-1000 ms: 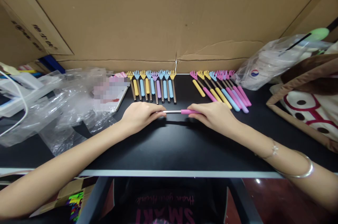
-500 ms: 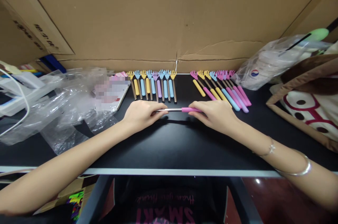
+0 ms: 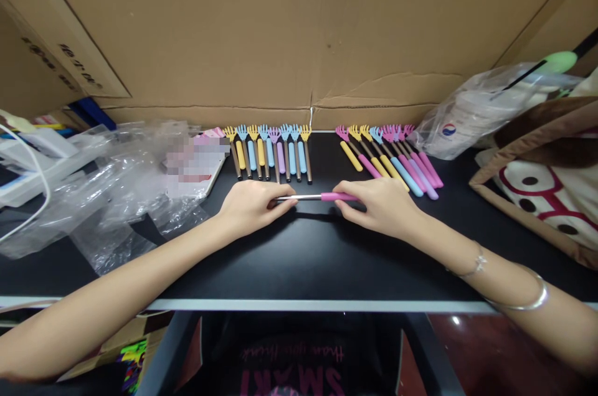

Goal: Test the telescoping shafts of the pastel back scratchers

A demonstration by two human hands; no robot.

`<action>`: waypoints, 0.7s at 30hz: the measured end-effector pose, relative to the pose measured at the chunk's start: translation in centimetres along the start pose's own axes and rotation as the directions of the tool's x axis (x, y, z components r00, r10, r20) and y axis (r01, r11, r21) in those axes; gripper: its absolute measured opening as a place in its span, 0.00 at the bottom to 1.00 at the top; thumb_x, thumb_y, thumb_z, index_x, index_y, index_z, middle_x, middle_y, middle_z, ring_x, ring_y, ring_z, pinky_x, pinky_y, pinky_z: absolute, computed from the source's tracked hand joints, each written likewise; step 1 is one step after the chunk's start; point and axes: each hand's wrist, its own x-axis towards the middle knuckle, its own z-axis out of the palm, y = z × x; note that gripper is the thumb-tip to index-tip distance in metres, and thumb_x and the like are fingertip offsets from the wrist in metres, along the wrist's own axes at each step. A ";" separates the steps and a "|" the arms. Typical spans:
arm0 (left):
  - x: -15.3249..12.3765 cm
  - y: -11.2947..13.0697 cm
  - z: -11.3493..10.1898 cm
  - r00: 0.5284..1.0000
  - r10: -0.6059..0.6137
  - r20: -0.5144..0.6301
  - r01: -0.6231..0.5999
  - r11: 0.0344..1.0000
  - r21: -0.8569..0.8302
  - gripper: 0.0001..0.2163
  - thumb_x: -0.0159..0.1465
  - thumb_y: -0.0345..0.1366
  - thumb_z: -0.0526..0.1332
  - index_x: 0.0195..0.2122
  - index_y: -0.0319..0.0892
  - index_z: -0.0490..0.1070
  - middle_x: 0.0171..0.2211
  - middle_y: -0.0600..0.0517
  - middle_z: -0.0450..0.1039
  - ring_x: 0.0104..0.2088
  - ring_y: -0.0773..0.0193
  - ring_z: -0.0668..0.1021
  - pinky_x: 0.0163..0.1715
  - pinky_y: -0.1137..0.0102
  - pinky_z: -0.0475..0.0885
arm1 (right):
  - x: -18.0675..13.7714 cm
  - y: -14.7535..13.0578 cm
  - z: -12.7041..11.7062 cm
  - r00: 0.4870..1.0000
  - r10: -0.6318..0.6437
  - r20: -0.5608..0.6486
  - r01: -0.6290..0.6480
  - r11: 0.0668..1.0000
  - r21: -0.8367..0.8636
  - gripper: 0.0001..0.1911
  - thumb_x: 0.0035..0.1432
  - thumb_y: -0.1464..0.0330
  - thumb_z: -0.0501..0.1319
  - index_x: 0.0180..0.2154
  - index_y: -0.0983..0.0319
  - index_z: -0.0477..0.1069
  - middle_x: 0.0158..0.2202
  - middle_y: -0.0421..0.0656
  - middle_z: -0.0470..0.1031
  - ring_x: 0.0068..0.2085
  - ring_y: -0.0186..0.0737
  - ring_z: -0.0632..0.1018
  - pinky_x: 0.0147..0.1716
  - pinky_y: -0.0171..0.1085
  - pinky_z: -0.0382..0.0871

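Observation:
Both my hands hold one telescopic back scratcher [image 3: 314, 197] crosswise just above the black table [image 3: 299, 259]. My left hand [image 3: 252, 206] is closed on its metal rod end, whose head is hidden in the fingers. My right hand [image 3: 380, 204] is closed on its pink handle. Behind the left hand lies a neat row of collapsed scratchers [image 3: 270, 153] with yellow, blue and purple handles. Behind the right hand lies a slanted group of scratchers [image 3: 390, 159] with yellow, pink, blue and purple handles.
Crumpled clear plastic bags [image 3: 107, 190] and a white card [image 3: 199, 162] cover the table's left side. A plastic bag of goods [image 3: 471, 113] and a brown-trimmed cloth bag [image 3: 542, 178] stand at the right. A cardboard wall [image 3: 299, 35] closes the back.
The scratcher and both hands have stayed almost in place. The visible metal rod between the hands looks slightly longer than a second ago, and the right hand's fingers shifted a little.

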 end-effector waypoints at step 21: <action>-0.1 0.1 -0.2 1.000 0.003 0.026 -0.003 1.000 -0.005 0.16 0.67 0.49 0.50 0.39 0.49 0.75 0.26 0.56 0.76 0.26 0.66 0.75 0.23 0.74 0.56 | 0.1 -0.2 -0.3 0.996 0.023 0.084 -0.027 0.999 0.039 0.15 0.57 0.63 0.52 0.39 0.57 0.75 0.25 0.39 0.75 0.26 0.32 0.72 0.24 0.33 0.48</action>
